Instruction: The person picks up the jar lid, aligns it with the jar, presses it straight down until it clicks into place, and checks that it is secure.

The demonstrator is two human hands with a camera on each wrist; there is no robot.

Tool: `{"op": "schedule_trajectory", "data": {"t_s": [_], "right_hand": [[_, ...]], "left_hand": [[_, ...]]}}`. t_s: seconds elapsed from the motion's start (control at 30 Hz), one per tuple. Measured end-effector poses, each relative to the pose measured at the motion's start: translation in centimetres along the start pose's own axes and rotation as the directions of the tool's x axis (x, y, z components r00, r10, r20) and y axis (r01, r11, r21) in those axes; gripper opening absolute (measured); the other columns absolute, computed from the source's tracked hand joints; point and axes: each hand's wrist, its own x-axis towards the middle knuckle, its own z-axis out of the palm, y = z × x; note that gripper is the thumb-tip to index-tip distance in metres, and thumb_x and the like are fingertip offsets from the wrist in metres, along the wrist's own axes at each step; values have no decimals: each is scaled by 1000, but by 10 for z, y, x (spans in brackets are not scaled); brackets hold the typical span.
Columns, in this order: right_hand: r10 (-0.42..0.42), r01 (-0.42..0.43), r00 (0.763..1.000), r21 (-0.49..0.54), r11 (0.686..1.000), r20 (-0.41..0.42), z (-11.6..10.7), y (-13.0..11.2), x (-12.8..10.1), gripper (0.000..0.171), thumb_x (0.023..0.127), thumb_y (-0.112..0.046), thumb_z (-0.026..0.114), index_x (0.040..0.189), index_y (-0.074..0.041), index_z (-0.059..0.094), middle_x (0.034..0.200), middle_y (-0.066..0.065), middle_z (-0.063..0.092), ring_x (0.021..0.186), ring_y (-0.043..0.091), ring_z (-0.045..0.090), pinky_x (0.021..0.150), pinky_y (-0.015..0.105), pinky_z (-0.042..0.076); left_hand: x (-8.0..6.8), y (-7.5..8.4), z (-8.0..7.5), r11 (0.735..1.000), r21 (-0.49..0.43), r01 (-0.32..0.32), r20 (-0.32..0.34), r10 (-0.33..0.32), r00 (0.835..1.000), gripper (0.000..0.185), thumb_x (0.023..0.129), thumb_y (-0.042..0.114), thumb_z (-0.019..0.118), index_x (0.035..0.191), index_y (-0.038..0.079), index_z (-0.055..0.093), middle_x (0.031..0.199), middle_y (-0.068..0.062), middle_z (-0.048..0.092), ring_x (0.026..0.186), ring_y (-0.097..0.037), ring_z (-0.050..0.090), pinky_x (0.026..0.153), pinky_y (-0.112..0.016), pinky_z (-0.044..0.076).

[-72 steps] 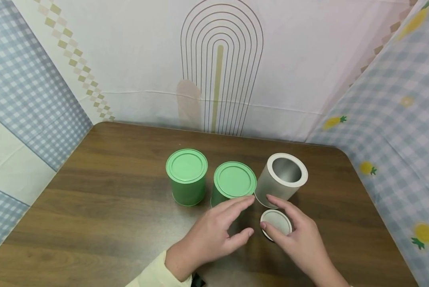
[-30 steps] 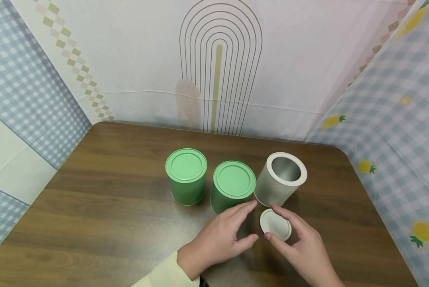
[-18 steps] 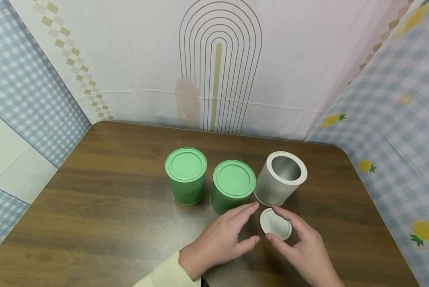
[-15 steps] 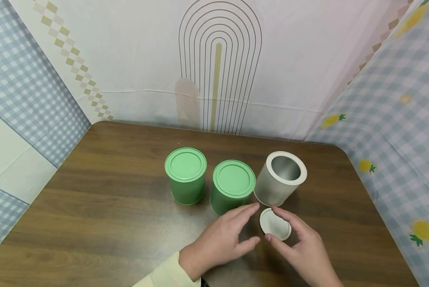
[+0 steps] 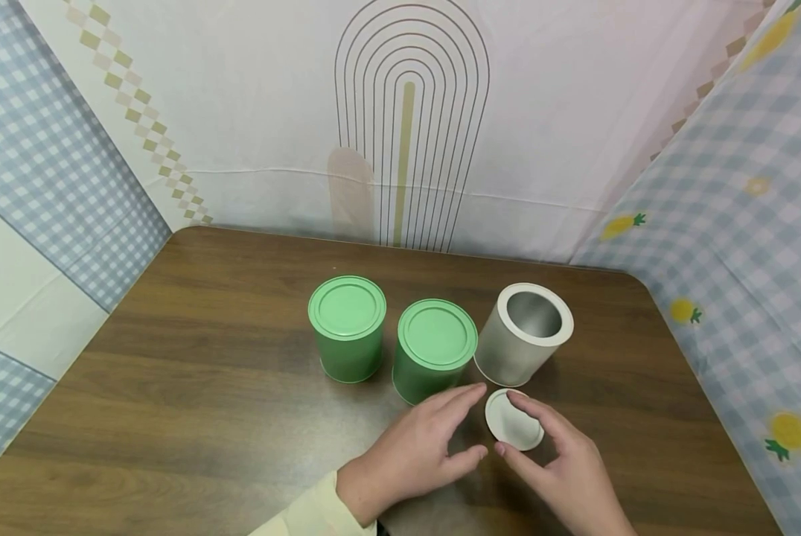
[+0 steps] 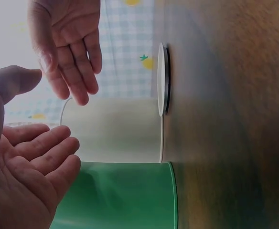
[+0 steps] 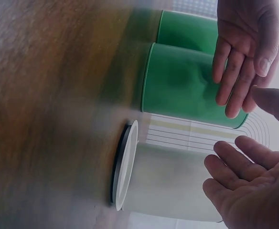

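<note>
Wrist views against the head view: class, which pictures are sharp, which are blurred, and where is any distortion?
Head view: sharp and evenly lit, though the wide lens bends the table edges. Left wrist view: the near left hand is soft, the white lid crisper. Right wrist view: the tabletop smears, and the silver can looks hazy.

Left hand and right hand hovering side by side, palms turned toward each other, fingers relaxed and slightly spread, gripping nothing; pale yellow sleeve at left wrist.
</note>
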Motion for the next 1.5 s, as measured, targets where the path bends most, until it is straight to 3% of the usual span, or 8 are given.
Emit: {"op": "schedule_trajectory", "data": {"t_s": [1.0, 1.5], "right_hand": [[21, -21, 1000, -6, 1000, 3, 3, 6, -3, 65, 72, -7, 89, 130, -23, 66, 127, -2, 68, 119, -10, 53, 98, 4, 35], [32, -32, 999, -28, 999, 15, 4, 10, -3, 63, 72, -9, 90, 129, -23, 67, 125, -2, 69, 115, -5, 58, 95, 3, 36]], "left_hand": [[0, -2, 8, 997, 75, -6, 57, 2, 998, 65, 92, 31, 71, 146, 3, 48, 145, -8, 55, 133, -16, 52, 110, -29, 42], [0, -5, 16, 997, 71, -22, 71, 17, 997, 65, 92, 29, 71, 146, 2, 47, 144, -9, 55, 133, -16, 52, 111, -27, 40]]}}
